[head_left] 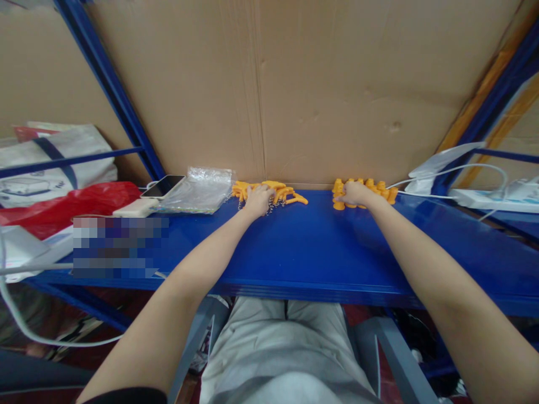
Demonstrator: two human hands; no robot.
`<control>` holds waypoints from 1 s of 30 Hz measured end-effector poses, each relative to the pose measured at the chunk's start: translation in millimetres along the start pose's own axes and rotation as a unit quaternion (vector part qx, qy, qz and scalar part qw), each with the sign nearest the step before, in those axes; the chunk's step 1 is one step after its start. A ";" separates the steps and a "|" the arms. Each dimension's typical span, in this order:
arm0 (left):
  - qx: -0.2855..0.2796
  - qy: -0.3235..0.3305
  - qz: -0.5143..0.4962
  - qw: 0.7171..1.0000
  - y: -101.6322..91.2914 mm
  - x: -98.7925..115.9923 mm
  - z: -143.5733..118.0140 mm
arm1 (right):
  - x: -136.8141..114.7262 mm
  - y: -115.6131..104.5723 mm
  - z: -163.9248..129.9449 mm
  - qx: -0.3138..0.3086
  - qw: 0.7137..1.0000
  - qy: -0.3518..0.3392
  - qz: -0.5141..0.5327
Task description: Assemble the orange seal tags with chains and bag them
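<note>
Both arms reach across a blue shelf (320,247) to its far edge against a cardboard wall. My left hand (257,200) rests on a loose pile of flat orange plastic pieces with thin metal chains (281,192). My right hand (356,193) lies on a second heap of small orange knobbly parts (381,189). Whether either hand actually grips a piece is hidden under the fingers.
A clear plastic bag (197,189), a phone (163,186) and a white power bank (135,208) lie at the left. A red bag (63,206) and a white bag (50,157) sit further left. A white power strip with cables (484,197) sits right.
</note>
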State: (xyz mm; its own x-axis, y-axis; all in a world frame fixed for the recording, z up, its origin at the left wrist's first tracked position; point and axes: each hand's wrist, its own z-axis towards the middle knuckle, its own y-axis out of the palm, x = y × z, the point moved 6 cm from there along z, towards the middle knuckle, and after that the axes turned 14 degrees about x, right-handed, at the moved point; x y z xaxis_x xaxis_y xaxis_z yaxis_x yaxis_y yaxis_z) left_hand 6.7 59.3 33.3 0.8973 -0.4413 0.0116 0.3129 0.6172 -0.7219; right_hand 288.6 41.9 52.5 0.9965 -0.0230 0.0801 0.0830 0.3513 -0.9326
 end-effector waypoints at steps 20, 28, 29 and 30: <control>0.154 -0.080 -0.173 0.970 -22.4 2.5 10.7 | 3.5 14.7 11.1 0.044 0.997 -0.014 0.069; 0.048 -0.072 -0.253 0.964 1.3 9.0 8.3 | -2.1 10.2 4.7 0.023 0.997 0.012 0.079; 0.037 -0.067 -0.250 0.965 3.1 10.2 7.6 | -2.9 9.2 3.7 0.020 0.997 0.016 0.079; 0.024 -0.063 -0.243 0.968 5.2 11.2 6.8 | -3.5 8.7 3.1 0.017 0.996 0.019 0.080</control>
State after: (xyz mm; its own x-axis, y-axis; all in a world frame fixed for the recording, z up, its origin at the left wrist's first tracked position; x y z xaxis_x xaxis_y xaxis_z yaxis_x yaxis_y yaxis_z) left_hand 20.5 62.0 34.4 0.6698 -0.6066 0.4282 0.7191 0.3864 -0.5775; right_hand 285.9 47.9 45.2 0.9966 0.0017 -0.0828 -0.0771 0.3853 -0.9196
